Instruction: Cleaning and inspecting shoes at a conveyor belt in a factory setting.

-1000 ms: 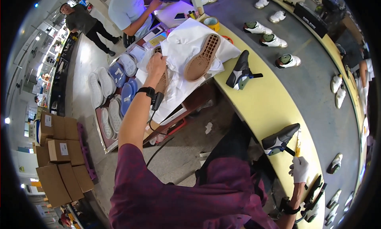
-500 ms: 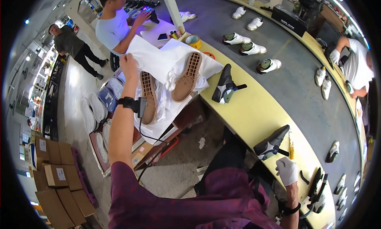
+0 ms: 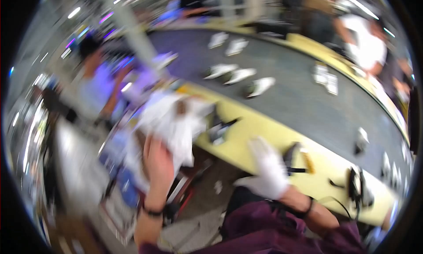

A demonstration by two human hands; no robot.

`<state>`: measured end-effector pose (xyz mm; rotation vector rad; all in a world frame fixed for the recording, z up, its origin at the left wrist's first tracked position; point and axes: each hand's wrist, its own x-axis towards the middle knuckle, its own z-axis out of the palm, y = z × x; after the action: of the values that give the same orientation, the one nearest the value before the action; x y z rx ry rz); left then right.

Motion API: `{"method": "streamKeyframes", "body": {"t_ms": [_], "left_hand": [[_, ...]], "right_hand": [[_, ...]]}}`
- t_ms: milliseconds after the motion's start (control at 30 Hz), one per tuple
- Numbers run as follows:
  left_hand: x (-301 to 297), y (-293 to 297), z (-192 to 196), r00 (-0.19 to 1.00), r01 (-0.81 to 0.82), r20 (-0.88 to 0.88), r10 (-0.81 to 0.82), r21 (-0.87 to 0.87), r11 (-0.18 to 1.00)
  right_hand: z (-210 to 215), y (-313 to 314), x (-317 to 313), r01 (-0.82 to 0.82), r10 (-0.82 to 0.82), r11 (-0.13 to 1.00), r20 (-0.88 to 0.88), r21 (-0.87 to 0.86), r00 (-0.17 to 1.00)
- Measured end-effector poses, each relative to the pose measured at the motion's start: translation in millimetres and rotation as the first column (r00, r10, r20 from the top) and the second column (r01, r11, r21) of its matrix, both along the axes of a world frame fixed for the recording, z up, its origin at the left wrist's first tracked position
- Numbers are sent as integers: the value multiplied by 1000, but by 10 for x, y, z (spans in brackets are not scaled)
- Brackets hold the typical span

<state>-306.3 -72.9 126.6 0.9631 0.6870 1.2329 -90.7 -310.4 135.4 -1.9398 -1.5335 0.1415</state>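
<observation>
Half a second on, the gloved right hand (image 3: 267,172) has risen from beside the person's lap to hang over the yellow desk (image 3: 260,139), while the whole head view has swung and blurred. Its fingers look spread and hold nothing, near a dark shoe upper (image 3: 292,157) standing on the desk edge. On the other side, the bare left hand (image 3: 157,159) lies against the white cloth (image 3: 176,122) spread over the desk's near end, a brown sole (image 3: 180,107) just showing on the cloth; whether that grip is closed on the cloth cannot be told through the blur. Beyond, pale shoes (image 3: 240,74) ride a grey conveyor (image 3: 304,100), and other workers stand at the line
</observation>
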Motion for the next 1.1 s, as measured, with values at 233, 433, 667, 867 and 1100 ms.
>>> {"method": "streamKeyframes", "body": {"t_ms": [233,433,667,867,1100], "left_hand": [[424,-1085,-263,809,579,253,-530,-187,794],[1006,-1460,-714,752,649,361,-551,-550,526],[1551,-1478,-168,179,962,-264,-948,-153,224],[948,1087,-1256,233,558,-966,116,230,797],[1437,1201,-1752,175,495,-977,-123,-21,869]], "right_hand": [[-179,-133,59,-68,29,993,-348,-101,937],[-419,-860,81,244,-216,968,-292,64,932],[-1071,-1093,25,356,-180,934,-897,-28,403],[-1212,-1121,118,393,-318,919,-634,-23,705],[-972,-1689,296,558,-456,825,-687,-89,565]]}}
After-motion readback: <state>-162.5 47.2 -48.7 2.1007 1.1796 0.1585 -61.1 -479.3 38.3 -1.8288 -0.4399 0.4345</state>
